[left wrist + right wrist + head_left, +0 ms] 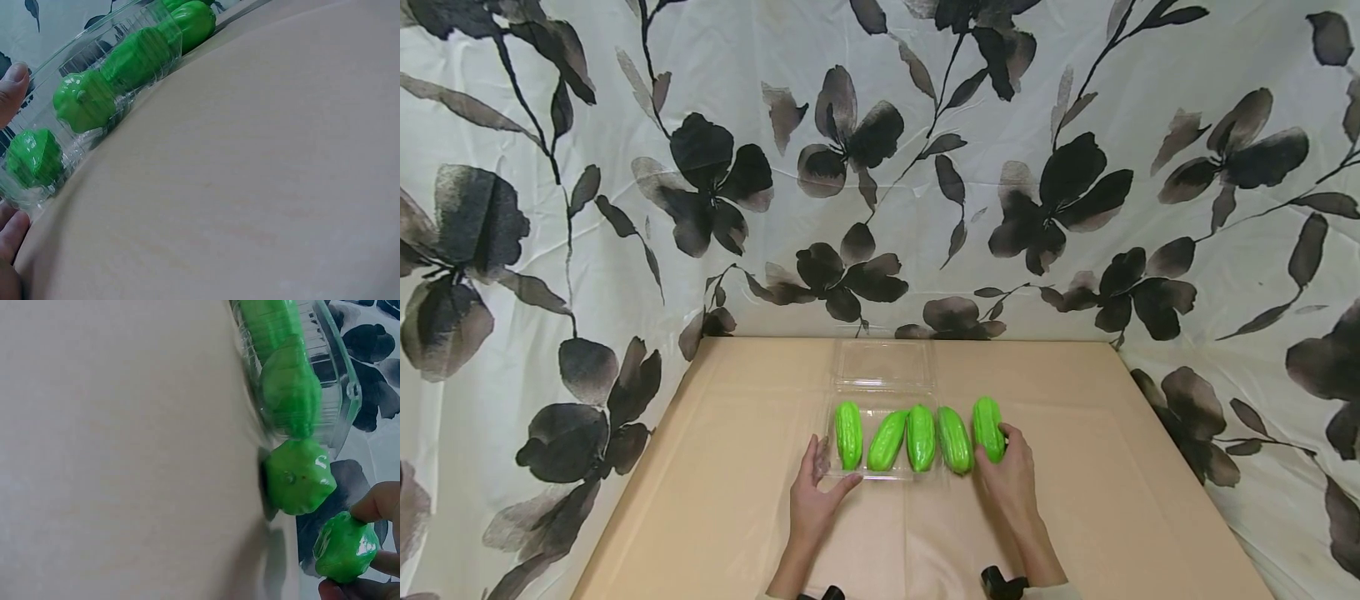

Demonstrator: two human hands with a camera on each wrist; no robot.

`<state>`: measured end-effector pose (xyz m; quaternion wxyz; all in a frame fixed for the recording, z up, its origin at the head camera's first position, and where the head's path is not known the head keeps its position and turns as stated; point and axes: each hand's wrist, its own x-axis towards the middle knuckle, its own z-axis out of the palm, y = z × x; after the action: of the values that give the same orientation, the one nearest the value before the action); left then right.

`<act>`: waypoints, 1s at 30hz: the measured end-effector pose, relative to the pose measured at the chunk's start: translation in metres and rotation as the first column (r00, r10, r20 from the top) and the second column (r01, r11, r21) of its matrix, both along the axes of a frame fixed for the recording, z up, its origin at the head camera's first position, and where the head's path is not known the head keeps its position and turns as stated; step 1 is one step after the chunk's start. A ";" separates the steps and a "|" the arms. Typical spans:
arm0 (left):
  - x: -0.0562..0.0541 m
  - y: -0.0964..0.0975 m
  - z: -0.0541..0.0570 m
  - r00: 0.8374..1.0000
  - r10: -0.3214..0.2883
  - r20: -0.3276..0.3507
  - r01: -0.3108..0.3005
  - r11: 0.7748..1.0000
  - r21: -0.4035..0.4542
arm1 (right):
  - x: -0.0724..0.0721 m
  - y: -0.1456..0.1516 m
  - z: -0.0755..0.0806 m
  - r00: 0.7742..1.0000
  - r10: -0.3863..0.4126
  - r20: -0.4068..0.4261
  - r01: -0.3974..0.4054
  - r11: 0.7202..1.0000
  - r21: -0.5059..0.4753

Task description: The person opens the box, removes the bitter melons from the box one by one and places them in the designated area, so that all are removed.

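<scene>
Black wrist gear (1003,585) shows at the near edge as your left hand (814,502) spreads wide at a corner of the clear container (895,477), thumb along the near rim, fingers at its side. Your right hand (1011,479) pinches the fifth cucumber (988,427) between thumb and fingers, apparently clear of the surface (1097,467). Three green cucumbers (848,435) lie inside, the lid (883,365) folded back; the fourth cucumber (955,440) lies just beyond the right wall. Glossy, knobbly skin may roll in that pinch and drop your load onto its neighbour. Swing it left too low and you could shove the fourth into the thin wall, skewing the container if your left hand bears lightly. Space also looks tight: the slanted middle cucumber (887,440) wastes room, so crowding could bow the plastic.
</scene>
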<state>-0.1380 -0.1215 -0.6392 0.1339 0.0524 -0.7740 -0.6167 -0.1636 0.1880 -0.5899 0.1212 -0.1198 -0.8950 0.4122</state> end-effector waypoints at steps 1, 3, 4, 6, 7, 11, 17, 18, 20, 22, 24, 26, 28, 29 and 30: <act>0.000 0.000 0.001 1.000 0.002 0.002 -0.002 1.000 0.002 | 0.000 0.001 -0.001 1.000 0.003 0.000 -0.003 1.000 0.006; 0.000 0.002 0.002 1.000 0.006 0.008 -0.006 1.000 0.005 | 0.000 0.002 -0.004 1.000 0.008 0.004 -0.008 1.000 0.014; 0.001 0.002 0.003 1.000 0.009 0.012 -0.009 1.000 0.008 | 0.000 0.002 -0.005 1.000 0.011 0.006 -0.011 1.000 0.017; 0.001 0.004 0.007 1.000 0.014 0.025 -0.014 1.000 0.011 | 0.000 0.003 -0.007 1.000 0.017 0.010 -0.017 1.000 0.024; 0.001 0.004 0.008 0.999 0.015 0.030 -0.015 1.000 0.012 | -0.001 0.003 -0.008 1.000 0.020 0.012 -0.020 0.999 0.025; 0.002 0.005 0.011 0.999 0.017 0.045 -0.018 1.000 0.011 | -0.001 0.005 -0.011 1.000 0.030 0.008 -0.030 0.999 0.029; 0.000 0.002 0.003 1.000 0.009 0.013 -0.009 1.000 0.010 | -0.002 0.006 -0.012 0.999 0.042 0.009 -0.042 0.998 0.043; 0.000 0.001 0.002 1.000 0.006 0.006 -0.006 1.000 0.010 | -0.002 0.006 -0.013 0.999 0.041 0.012 -0.042 0.998 0.044; 0.000 0.000 0.000 1.000 0.001 -0.004 -0.001 1.000 0.004 | -0.001 0.006 -0.014 0.999 0.040 0.017 -0.041 0.998 0.050; 0.000 -0.001 -0.001 1.000 0.002 -0.004 -0.002 1.000 -0.009 | -0.001 0.006 -0.015 0.999 0.040 0.026 -0.041 0.998 0.055; -0.001 -0.001 -0.001 1.000 0.002 -0.002 -0.002 1.000 -0.025 | -0.001 0.006 -0.016 0.999 0.042 0.033 -0.044 0.997 0.057; -0.001 -0.002 -0.001 1.000 0.004 -0.001 -0.004 0.999 -0.033 | -0.001 0.006 -0.017 0.998 0.049 0.040 -0.051 0.997 0.057; -0.001 -0.002 -0.001 1.000 0.002 -0.004 -0.002 0.999 -0.033 | -0.001 0.005 -0.017 0.998 0.054 0.040 -0.057 0.997 0.059; -0.001 -0.002 -0.001 1.000 0.000 -0.005 -0.001 0.999 -0.033 | -0.001 0.005 -0.017 0.998 0.058 0.037 -0.060 0.996 0.059; -0.001 -0.002 -0.002 1.000 0.001 -0.005 -0.001 0.999 -0.033 | -0.001 0.005 -0.018 0.998 0.060 0.037 -0.062 0.996 0.062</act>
<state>-0.1388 -0.1232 -0.6407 0.1368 0.0490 -0.7838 -0.6038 -0.1649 0.1929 -0.6074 0.0964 -0.0959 -0.9128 0.3852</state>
